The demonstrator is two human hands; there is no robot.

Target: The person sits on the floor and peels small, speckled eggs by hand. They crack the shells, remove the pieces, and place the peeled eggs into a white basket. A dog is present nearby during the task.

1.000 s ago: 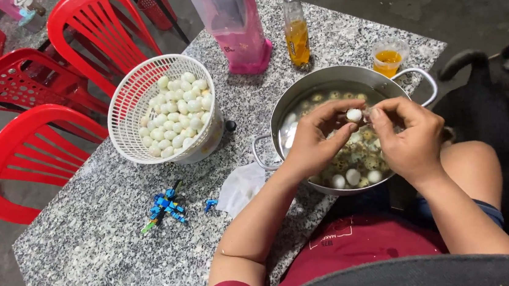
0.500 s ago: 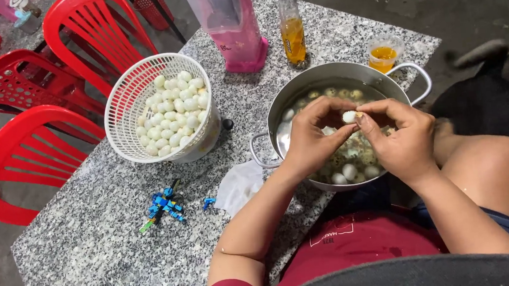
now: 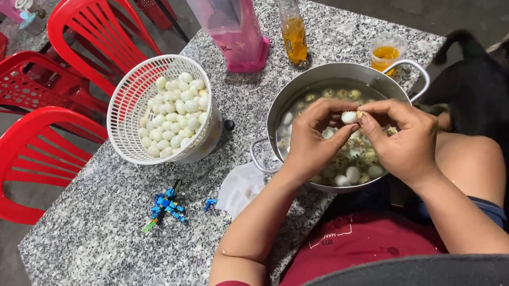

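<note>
Small white peeled egg (image 3: pixel 348 117) pinched between both hands' fingertips; above steel pot (image 3: pixel 287 100).

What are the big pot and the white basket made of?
The pot looks like metal, likely steel: a shiny grey wall with bright glints and thin wire-like handles. The basket looks like white plastic: matte, moulded into a thin open lattice that the eggs show through. Both hands pinch one small egg above the pot.

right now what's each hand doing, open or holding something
Left hand: fingers closed on the small white egg, over the metal pot.
Right hand: fingers pinched on the same egg from the other side.
</note>
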